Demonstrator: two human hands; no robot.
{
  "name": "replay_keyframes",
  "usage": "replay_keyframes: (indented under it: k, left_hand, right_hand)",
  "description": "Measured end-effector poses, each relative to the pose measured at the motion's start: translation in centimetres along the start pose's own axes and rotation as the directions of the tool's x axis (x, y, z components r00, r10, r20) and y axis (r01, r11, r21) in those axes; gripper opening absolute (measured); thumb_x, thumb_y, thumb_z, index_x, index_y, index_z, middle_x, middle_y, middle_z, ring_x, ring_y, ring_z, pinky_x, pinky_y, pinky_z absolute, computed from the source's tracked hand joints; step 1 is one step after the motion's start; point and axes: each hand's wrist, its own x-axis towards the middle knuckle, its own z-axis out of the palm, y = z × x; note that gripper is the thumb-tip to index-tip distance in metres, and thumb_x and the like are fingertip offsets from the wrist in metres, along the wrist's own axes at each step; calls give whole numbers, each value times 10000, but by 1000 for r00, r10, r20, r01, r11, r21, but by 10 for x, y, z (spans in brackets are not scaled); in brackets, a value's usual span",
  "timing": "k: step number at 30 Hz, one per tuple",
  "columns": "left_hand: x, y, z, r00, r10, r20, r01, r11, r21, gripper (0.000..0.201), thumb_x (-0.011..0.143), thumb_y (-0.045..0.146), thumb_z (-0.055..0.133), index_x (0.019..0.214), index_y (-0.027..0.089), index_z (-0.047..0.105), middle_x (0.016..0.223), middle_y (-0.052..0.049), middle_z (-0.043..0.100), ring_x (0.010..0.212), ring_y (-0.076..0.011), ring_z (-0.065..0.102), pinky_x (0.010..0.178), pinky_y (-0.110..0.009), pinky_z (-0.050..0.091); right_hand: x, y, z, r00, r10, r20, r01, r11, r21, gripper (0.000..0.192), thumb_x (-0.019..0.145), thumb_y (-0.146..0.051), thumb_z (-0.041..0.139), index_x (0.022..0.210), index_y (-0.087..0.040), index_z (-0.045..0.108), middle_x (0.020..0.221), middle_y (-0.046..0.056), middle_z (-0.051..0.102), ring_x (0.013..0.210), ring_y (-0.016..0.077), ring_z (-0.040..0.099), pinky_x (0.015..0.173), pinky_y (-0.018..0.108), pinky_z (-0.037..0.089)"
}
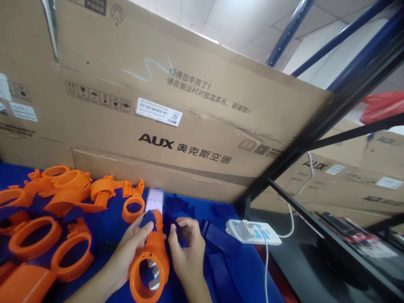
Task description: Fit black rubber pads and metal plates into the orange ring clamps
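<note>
Two hands fitting a small blue piece onto an orange ring-headed part near the front edge of the blue table
The left hand (131, 248) is gripping the orange part (150, 263) by its ribbed neck, thumb pressing a blue cap (148, 219) at its top end, while the right hand (186, 248) is pinching a small dark blue piece (173, 224) between thumb and fingertips just beside it; this is looking like the seating step, and the next move is probably calling for lining the piece up squarely before pushing. A heap of orange rings (53, 210) is lying toward the left edge, a phone (154, 202) standing against the cardboard box (189, 126) behind. The blue piece's shape is hard to make out against the blue surface, and the metal insert inside the ring is blurred
</note>
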Motion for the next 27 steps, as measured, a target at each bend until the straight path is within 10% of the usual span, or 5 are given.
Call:
replay_keyframes:
  k: [12, 17, 27]
  left_hand:
    - [3, 6, -10, 937, -152, 314, 207, 967, -149, 390, 924, 481, 686, 1089, 132, 740, 884, -117, 809, 792, -284, 778, 781, -369, 581]
    - [-5, 7, -4, 969, -142, 202, 179, 968, -179, 325, 947, 447, 678, 811, 155, 725, 644, -40, 740, 555, -182, 702, 605, -275, 541]
    - [9, 4, -12, 979, 161, -125, -150, 985, 87, 543, 794, 356, 865, 1293, 284, 663, 1242, -61, 771, 1214, -285, 687, 955, -339, 562]
  right_hand:
    - [6, -12, -6, 943, -66, 326, -54, 937, 346, 347, 986, -404, 645, 1308, -281, 683, 1354, 115, 608, 1023, 239, 670, 871, 378, 578]
    - [7, -12, -7, 913, -128, 387, 23, 964, 266, 415, 982, -327, 663, 1395, -314, 628, 1427, 98, 613, 1337, 291, 577, 1120, 472, 482]
    - [7, -14, -9, 933, -145, 331, 112, 987, 118, 478, 937, -257, 709, 1404, -312, 624, 1366, 82, 672, 1228, 270, 666, 1024, 408, 564]
